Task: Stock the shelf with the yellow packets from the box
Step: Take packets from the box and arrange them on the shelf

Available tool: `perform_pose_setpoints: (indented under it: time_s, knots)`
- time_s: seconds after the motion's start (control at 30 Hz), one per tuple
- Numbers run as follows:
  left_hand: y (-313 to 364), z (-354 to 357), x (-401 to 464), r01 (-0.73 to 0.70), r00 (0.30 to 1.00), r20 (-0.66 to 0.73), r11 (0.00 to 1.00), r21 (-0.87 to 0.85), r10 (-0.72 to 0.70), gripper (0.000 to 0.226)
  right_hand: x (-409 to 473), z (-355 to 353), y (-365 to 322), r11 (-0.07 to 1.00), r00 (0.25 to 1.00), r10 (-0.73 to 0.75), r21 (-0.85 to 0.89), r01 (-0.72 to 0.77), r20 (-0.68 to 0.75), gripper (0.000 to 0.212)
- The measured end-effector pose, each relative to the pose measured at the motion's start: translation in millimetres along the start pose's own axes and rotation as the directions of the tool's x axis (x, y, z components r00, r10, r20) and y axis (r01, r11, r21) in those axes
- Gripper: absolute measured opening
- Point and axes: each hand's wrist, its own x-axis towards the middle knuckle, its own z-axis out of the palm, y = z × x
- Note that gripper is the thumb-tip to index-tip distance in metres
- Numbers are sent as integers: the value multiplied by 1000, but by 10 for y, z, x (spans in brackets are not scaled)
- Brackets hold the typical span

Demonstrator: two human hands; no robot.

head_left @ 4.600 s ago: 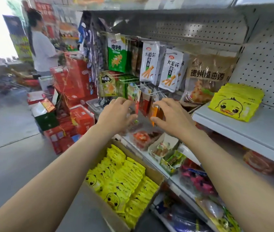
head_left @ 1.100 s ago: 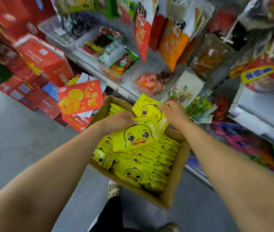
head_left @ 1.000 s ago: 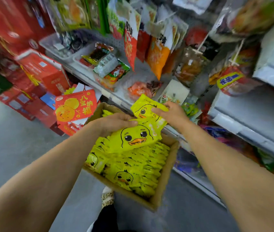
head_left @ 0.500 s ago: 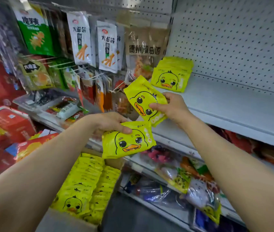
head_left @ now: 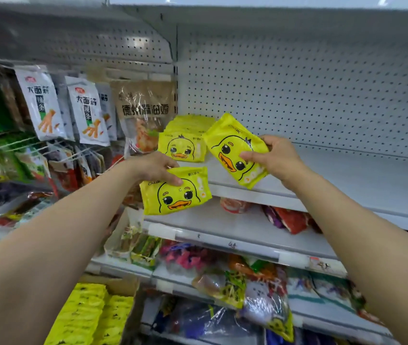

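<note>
My left hand (head_left: 155, 168) pinches duck packet (head_left: 175, 191), right hand (head_left: 276, 158) grips tilted second packet (head_left: 233, 150); both raised toward shelf (head_left: 347, 175) beside stocked pile (head_left: 184, 143).

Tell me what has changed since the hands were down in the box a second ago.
Both hands lifted their yellow packets from the box up to the shelf: the right hand holds one packet over it, the left hand holds another lower. The shelf's stack is unchanged.
</note>
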Motion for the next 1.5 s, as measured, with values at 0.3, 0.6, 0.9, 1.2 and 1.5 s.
perform_pose_setpoints:
  time_s: [0.3,0.6,0.9,1.2,1.5]
  knots:
    - [-30,-451,929,-2,999,-50,995,100,7,75,622,-40,151,1000,998,0,-23,-2,-69,27]
    - [-30,-736,1699,-183,983,92,901,393,160,40,1327,-21,303,999,997,33,-13,-34,-68,27]
    - [-6,-827,1667,-212,976,138,863,458,167,27,1369,-48,450,998,997,56,19,-56,-51,24]
    - [-87,-526,1460,-88,925,-270,843,531,266,52,1135,-216,471,997,997,80,7,-80,-12,29]
    - [210,-130,1409,-76,816,-505,920,385,279,59,954,-283,553,995,989,96,-43,-92,112,35]
